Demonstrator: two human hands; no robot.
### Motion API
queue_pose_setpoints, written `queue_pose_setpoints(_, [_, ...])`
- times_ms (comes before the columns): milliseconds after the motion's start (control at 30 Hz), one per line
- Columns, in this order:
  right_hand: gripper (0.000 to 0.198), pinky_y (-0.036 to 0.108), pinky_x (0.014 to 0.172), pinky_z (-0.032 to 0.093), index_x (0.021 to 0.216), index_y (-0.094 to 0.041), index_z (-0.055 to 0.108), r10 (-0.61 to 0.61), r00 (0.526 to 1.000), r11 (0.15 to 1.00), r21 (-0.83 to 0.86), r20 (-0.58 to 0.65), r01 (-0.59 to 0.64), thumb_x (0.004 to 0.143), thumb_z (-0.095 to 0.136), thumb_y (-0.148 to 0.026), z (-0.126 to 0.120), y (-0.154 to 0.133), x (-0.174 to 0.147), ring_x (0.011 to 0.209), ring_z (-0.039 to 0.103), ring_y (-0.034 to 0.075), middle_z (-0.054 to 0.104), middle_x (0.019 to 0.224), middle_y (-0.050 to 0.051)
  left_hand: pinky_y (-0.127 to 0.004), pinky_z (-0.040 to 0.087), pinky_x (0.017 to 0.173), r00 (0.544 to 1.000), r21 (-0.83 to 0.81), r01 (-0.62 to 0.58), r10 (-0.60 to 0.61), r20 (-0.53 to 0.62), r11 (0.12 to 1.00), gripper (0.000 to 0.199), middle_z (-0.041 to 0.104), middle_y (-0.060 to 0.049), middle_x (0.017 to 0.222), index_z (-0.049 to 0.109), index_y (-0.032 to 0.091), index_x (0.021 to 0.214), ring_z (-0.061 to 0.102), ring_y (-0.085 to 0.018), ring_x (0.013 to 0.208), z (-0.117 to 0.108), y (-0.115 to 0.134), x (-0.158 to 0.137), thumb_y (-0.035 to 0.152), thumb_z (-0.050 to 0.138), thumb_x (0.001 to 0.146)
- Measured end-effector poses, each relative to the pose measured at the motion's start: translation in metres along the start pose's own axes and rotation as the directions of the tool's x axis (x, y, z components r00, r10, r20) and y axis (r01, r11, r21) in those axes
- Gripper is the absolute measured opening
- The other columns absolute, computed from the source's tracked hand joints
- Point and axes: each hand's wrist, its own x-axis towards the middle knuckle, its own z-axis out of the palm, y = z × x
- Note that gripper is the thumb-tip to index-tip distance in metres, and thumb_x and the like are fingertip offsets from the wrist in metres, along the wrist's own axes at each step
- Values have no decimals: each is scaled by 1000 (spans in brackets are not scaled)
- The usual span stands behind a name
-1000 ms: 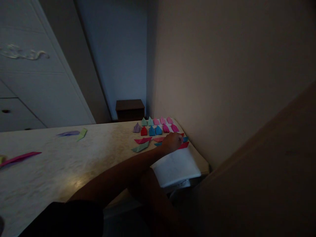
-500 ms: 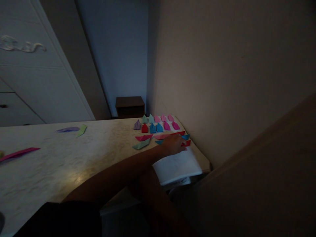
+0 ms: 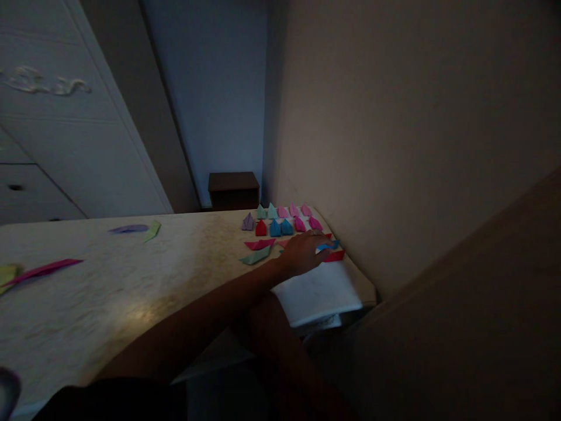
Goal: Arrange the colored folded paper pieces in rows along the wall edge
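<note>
My left hand (image 3: 301, 252) reaches across to the right end of the table. Its thumb and fingers are around a blue folded paper boat (image 3: 325, 247). Just below the fingertips lies a red folded paper strip (image 3: 334, 256). To the left of the hand are a pinkish-red paper boat (image 3: 259, 244) and a pale green one (image 3: 256, 255); more folded pieces are partly covered by the hand. My right forearm crosses beneath the left one, and what shows of my right hand (image 3: 266, 307) is dark, its fingers hidden.
Behind the boats stand two rows of small folded papers, among them a red one (image 3: 260, 228) and a purple one (image 3: 248, 222). A white sheet (image 3: 319, 295) lies at the near right corner. On the left are a magenta strip (image 3: 50, 269) and a light green piece (image 3: 152, 231). A wall (image 3: 394, 146) borders the right.
My left hand has moved off the red strip, which now shows more fully, and its fingers have come to the blue paper boat. The view has shifted slightly left.
</note>
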Motion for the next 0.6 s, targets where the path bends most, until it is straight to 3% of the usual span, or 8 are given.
queue_pose_setpoints(167, [20, 28, 74, 47, 89, -17, 75, 30, 998, 995, 97, -47, -25, 86, 55, -21, -3, 6, -2, 84, 70, 22, 76, 91, 7, -30, 47, 84, 999, 39, 8, -7, -37, 999, 23, 71, -8, 102, 71, 18, 101, 65, -19, 92, -41, -3, -47, 25, 52, 92])
queue_pose_setpoints(300, [20, 24, 71, 46, 89, -18, 74, 57, 995, 973, 227, -78, -38, 90, 54, -20, -7, 7, -4, 79, 67, 18, 75, 86, 4, -26, 45, 70, 992, 79, 123, -125, 20, 989, 23, 74, -4, 82, 74, 22, 99, 65, -16, 70, -74, -16, -104, 28, 54, 89])
queue_pose_setpoints(400, [20, 24, 72, 45, 90, -18, 74, 32, 996, 965, 263, -80, -10, 91, 54, -20, -9, 6, -5, 79, 65, 16, 72, 85, 4, -25, 44, 69, 970, 91, 242, -245, 14, 966, 23, 73, -2, 74, 75, 24, 98, 64, -15, 65, -98, -25, -152, 29, 55, 87])
queue_pose_setpoints(600, [26, 28, 74, 47, 95, -20, 75, 28, 996, 959, 282, -82, -4, 94, 51, -32, -8, 3, -4, 78, 65, 17, 72, 83, 4, -22, 42, 60, 880, 0, 457, -452, -143, 890, 28, 73, -3, 74, 75, 23, 97, 59, -13, 56, -141, -33, -246, 36, 53, 88])
